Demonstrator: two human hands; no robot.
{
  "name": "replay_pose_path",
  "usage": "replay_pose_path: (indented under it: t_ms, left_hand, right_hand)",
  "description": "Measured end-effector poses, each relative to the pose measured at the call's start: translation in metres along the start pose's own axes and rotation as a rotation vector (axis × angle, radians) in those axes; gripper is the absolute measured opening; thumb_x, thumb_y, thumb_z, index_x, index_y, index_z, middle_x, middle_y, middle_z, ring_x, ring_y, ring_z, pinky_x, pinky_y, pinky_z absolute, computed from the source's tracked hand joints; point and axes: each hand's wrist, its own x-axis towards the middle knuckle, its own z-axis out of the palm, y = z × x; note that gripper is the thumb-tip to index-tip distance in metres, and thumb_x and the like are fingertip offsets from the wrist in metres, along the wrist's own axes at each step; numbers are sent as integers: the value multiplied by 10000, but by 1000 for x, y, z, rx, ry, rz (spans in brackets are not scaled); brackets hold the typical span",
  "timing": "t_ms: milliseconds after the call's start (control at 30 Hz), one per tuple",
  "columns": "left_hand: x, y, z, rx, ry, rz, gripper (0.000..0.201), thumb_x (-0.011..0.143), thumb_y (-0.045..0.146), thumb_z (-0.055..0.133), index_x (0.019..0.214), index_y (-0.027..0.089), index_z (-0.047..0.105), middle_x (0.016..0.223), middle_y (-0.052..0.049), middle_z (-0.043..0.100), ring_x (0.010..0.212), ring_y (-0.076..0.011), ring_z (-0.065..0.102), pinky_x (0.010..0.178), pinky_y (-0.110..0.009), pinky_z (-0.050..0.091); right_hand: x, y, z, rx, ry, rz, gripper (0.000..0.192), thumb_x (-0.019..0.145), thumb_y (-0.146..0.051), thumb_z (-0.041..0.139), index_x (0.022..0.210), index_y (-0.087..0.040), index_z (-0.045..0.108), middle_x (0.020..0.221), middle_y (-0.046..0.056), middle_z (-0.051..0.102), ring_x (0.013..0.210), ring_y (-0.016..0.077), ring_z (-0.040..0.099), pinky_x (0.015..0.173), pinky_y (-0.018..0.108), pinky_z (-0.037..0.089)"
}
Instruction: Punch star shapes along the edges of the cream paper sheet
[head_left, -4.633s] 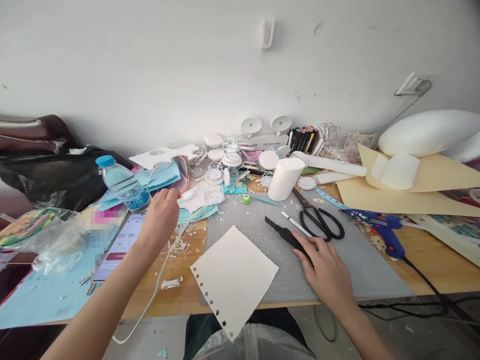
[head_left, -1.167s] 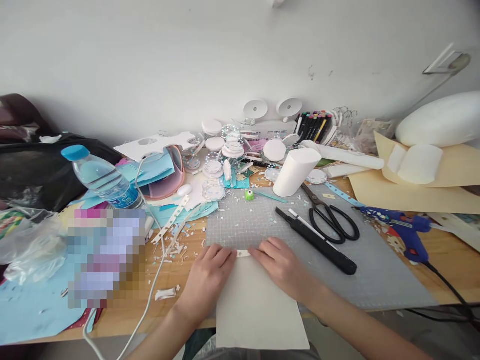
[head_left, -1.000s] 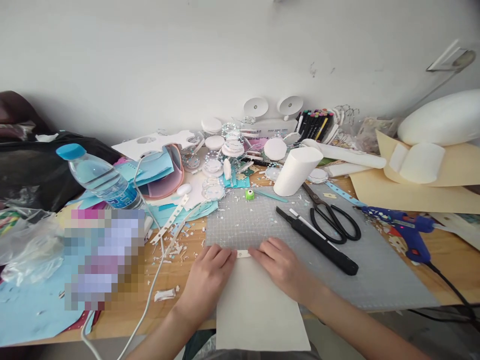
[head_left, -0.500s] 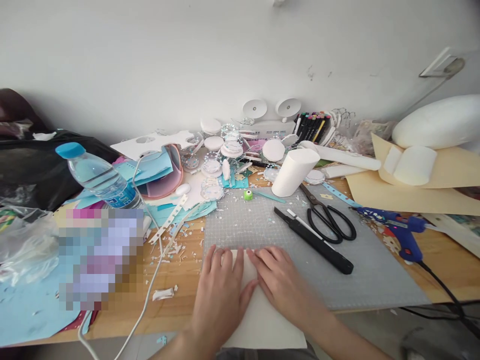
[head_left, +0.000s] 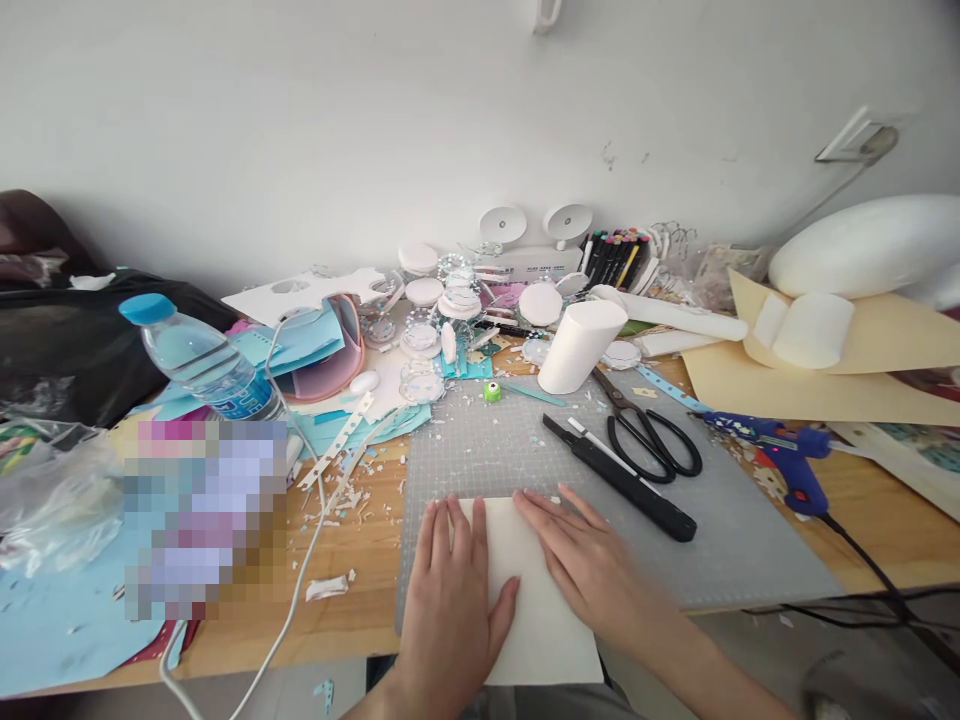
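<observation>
I see my left hand (head_left: 452, 585) and right hand (head_left: 592, 565) lying flat, fingers spread, pressing a cream sheet of paper (head_left: 529, 600) at the near edge of the grey cutting mat (head_left: 720, 545); it looks folded, though I can't be sure. A black craft knife (head_left: 619, 478) and black-handled scissors (head_left: 649, 432) lie far right.

Cream paper sheet (head_left: 525, 590), grey gridded cutting mat (head_left: 720, 540), black scissors (head_left: 652, 440), blue glue gun (head_left: 780, 455) (speckled barrel)
</observation>
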Motion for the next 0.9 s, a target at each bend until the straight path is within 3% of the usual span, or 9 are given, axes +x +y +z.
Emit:
replay_pose_path:
  t_ms: [200,300,400,567,767,900]
  left_hand:
    - [-2,-1,1,59,59,32,662,856,426,527,1373,19,463,1309,-250,549,1226,-391,506,1073,-504,349]
    - [-3,-1,1,72,74,33,666,847,428,533,1364,12,470,1294,-247,558,1215,-392,512,1075,-500,334]
    - [-3,-2,1,74,78,34,662,856,438,516,1371,25,466,1302,-234,558,1225,-375,508,1085,-493,320]
    - [-3,-4,2,50,83,42,673,862,450,508,1382,26,455,1306,-231,555,1236,-370,501,1091,-494,306]
    - [1,-5,-3,56,74,65,673,866,454,499,1383,24,466,1277,-238,572,1207,-368,530,1083,-506,327]
    - [10,-6,-11,74,64,86,695,861,557,497,1425,153,459,1153,-180,640,1113,-343,601,1064,-513,371]
  right_hand:
    - [-2,19,6,-15,141,41,364,964,-81,421,1310,-123,526,1143,106,689,1076,210,613,1040,472,427]
    - [8,21,3,-75,146,57,257,969,-120,442,1138,-120,636,977,106,671,947,237,595,919,464,478]
    - [14,20,-3,-98,122,-3,277,981,-118,398,995,-121,674,849,90,628,857,224,565,860,434,488]
    - [10,17,-7,-137,169,-126,319,967,-49,351,1040,-63,662,822,92,606,838,220,530,892,424,466]
    - [8,15,-6,-125,91,-82,315,955,-49,366,1079,-50,656,869,108,607,872,237,520,886,436,483]
    - [3,15,-7,-168,59,-96,340,930,-27,386,1173,-9,623,909,132,622,914,257,540,902,464,496]
